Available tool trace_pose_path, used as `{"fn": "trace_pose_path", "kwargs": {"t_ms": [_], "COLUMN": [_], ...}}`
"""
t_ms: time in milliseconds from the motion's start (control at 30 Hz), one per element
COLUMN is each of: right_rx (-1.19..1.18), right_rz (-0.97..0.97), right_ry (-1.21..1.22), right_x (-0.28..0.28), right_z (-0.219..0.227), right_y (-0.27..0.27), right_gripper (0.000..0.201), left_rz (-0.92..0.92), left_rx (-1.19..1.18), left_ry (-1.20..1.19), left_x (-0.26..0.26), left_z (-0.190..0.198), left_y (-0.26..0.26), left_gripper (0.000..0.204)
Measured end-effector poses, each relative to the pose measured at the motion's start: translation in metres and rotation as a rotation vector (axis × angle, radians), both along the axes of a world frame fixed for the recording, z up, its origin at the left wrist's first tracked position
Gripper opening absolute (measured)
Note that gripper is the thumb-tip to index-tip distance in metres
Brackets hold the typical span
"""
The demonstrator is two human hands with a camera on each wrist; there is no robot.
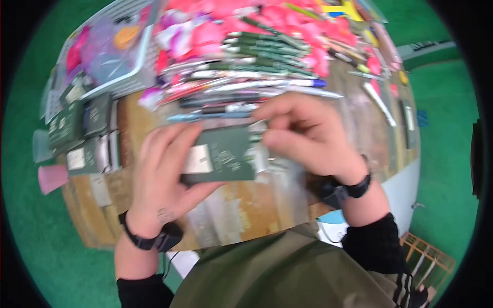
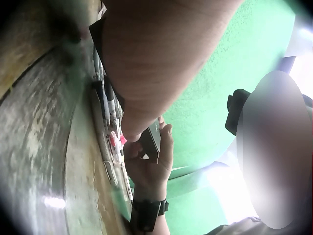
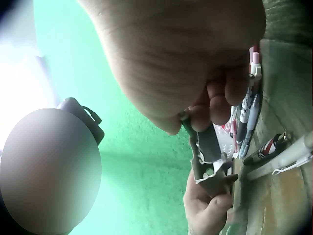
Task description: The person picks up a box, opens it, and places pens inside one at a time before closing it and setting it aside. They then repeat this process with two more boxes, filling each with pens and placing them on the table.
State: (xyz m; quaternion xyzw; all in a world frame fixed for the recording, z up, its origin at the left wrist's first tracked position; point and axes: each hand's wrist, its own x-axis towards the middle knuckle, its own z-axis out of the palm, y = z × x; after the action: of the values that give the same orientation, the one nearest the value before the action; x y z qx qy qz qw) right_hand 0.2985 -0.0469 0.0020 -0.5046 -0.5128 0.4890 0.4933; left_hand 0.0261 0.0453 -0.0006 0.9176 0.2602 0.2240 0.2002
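Note:
A dark green box (image 1: pixel 231 154) with a pale label lies in the grip of the left hand (image 1: pixel 167 174), thumb along its lower edge and fingers over its top. Its right end is open, with torn-looking flaps, as the right wrist view shows at the box (image 3: pixel 208 183). At that end the right hand (image 1: pixel 308 136) pinches a flap or small piece between thumb and index finger; which one is unclear. The left wrist view shows the box (image 2: pixel 152 142) edge-on, largely covered by the hands.
Behind the box, many pens (image 1: pixel 257 84) lie in rows over pink petals (image 1: pixel 205 38). A white basket (image 1: pixel 146 56) of plastic items stands at the back left, with more green boxes (image 1: pixel 67 126) before it. A pink cup (image 1: pixel 52 178) sits by the table's left edge.

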Motion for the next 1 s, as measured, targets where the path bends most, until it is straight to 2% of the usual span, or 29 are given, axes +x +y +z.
{"fn": "trace_pose_path", "kwargs": {"t_ms": [67,167,267,500,567,667,767,867,933,1000], "right_rx": [0.141,0.063,0.027,-0.069,-0.1,-0.225,-0.101,0.16,0.302,0.408], "right_rz": [0.05,0.118,0.194,0.263,0.301,0.255,0.144,0.024,0.022,0.013], "right_ry": [-0.196,-0.023,0.327,0.315,0.371,0.559,0.423,0.219,0.032,-0.024], "right_x": [0.006,0.006,0.005,0.008,0.004,0.008,0.008,0.003,0.01,0.01], "right_z": [0.0,0.006,0.005,0.009,0.007,0.023,0.02,0.011,0.014,0.017], "right_y": [0.002,-0.001,-0.003,-0.002,-0.002,-0.005,-0.007,-0.01,-0.011,-0.011], "right_gripper": [0.03,0.031,0.035,0.04,0.039,0.034,0.023,0.017,0.018,0.019], "left_rz": [-0.014,-0.033,-0.046,-0.118,-0.126,-0.139,-0.132,-0.119,-0.129,-0.141], "left_rx": [-0.008,-0.048,-0.066,-0.068,-0.087,-0.094,-0.106,-0.121,-0.153,-0.183], "left_ry": [-0.041,-0.06,-0.081,-0.145,-0.15,-0.173,-0.185,-0.166,-0.181,-0.188], "left_x": [0.003,0.005,0.002,0.002,0.0,0.0,0.0,0.0,-0.001,-0.002], "left_z": [-0.001,0.0,-0.003,-0.003,-0.004,-0.006,-0.005,-0.005,-0.008,-0.01], "left_y": [-0.002,-0.006,-0.005,-0.003,-0.005,-0.002,0.0,0.001,0.001,0.001], "left_gripper": [0.083,0.086,0.088,0.088,0.088,0.087,0.089,0.09,0.092,0.093]}}
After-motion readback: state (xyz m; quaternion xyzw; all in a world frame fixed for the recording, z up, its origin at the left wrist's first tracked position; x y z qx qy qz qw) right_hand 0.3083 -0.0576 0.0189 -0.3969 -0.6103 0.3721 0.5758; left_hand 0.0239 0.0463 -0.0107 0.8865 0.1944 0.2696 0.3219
